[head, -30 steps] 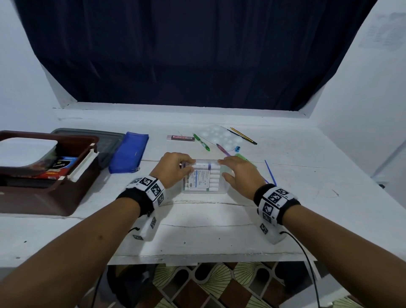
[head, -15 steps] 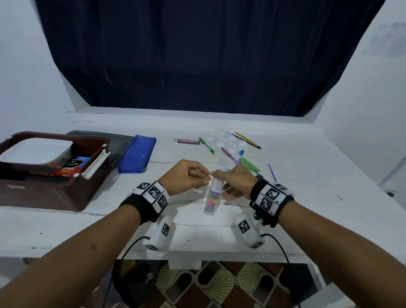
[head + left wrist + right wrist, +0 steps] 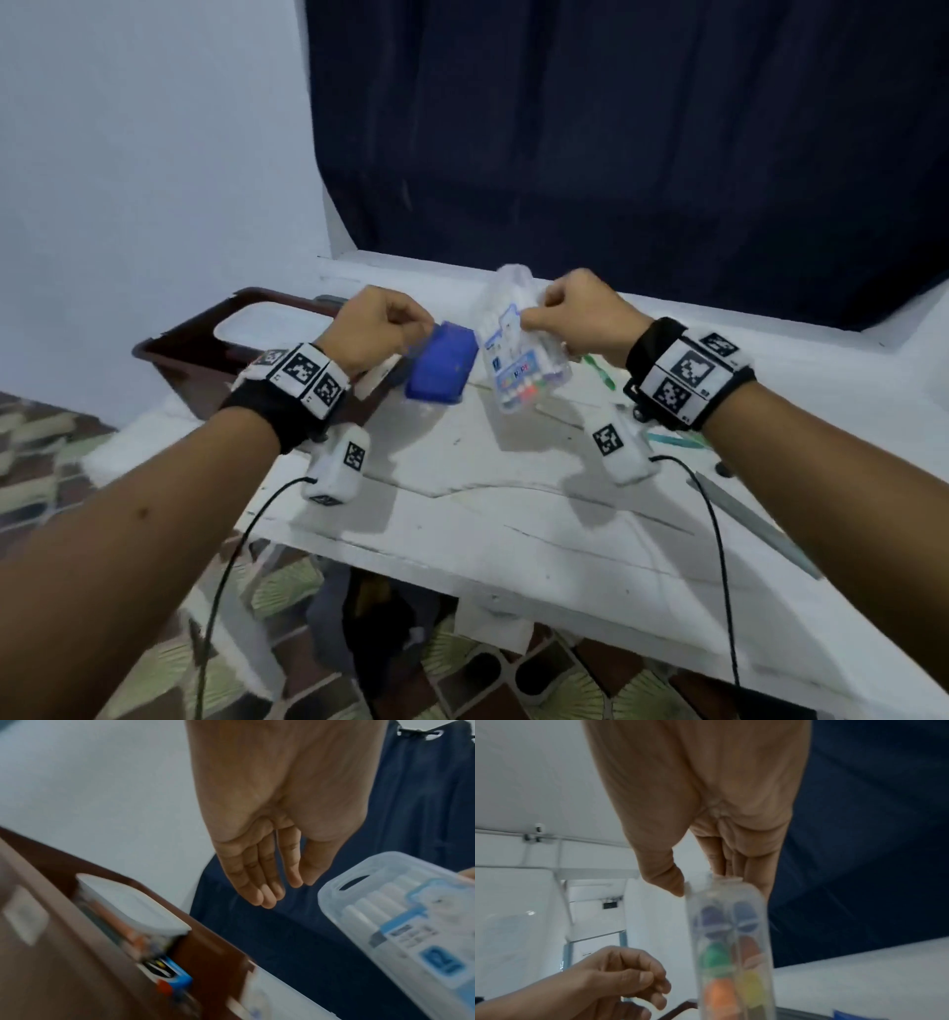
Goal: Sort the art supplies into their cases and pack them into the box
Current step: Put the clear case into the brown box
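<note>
- The right hand (image 3: 575, 321) pinches the clear marker case (image 3: 518, 349) near its top edge, thumb on one side and fingers on the other.
- The case hangs in the air above the white table (image 3: 513, 503), tilted, with its coloured end pointing down.
- The left hand (image 3: 377, 324) is just beside the case, to its left, and does not touch it.
- The left hand's fingers are curled in loosely, and they hold nothing.
- A blue pouch (image 3: 441, 367) lies on the table right under the left hand's knuckles.
- The brown box (image 3: 205, 354) sits at the left end of the table, past the left hand.
- A green pen (image 3: 598, 372) peeks out on the table under the right hand.
- The right wrist view shows the thumb (image 3: 667, 880) pressed on the case's side, which the head view hides.
- That view also shows the marker caps (image 3: 716, 955) through the clear end: purple, blue, green, orange and yellow.
- The left wrist view shows what is inside the box: a white lidded tub (image 3: 133, 906) and a small blue and red pack (image 3: 174, 981).
- It also shows the handle slot (image 3: 353, 884) cut in the top of the case.
- Both wrist views are blurry.
</note>
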